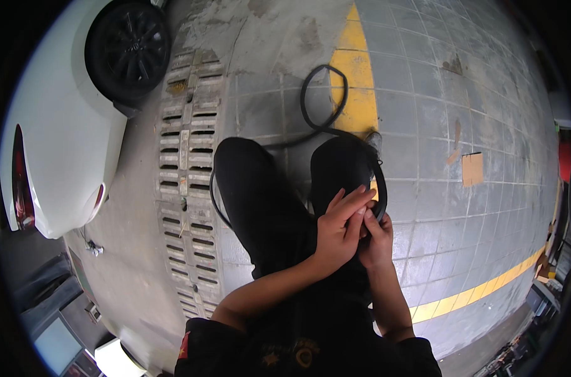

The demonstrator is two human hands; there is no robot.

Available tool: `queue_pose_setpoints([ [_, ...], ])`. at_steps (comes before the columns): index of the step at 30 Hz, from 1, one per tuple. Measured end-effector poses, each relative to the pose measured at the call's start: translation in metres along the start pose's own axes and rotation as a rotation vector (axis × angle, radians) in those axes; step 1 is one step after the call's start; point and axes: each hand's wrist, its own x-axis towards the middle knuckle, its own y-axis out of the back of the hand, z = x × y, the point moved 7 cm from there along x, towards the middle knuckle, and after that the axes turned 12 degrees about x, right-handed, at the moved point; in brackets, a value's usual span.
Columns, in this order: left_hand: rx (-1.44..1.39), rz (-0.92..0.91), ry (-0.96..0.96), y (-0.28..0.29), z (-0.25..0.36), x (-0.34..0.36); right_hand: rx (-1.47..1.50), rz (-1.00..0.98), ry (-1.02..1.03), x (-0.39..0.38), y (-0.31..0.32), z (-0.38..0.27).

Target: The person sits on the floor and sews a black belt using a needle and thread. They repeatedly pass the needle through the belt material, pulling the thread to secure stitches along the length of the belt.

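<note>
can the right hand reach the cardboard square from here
Probably not without leaning: the cardboard square lies well off to the right, and the right hand is busy with the hose, though nothing visible blocks the way.

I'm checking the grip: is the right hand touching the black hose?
Touching: the head view shows the black hose running down into the right hand, whose bent fingers press against it.
</note>
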Motion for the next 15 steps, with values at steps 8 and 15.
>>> queue_pose_setpoints([
  [8, 0.003, -0.104, -0.03, 0.003, -0.008, 0.002, -0.061, -0.017, 0.061, -0.003, 0.01, -0.003],
  [15, 0.276, -0.291, -0.214, 0.008, 0.001, 0.005, -0.108, -0.021, -0.007, -0.006, 0.024, 0.002],
])
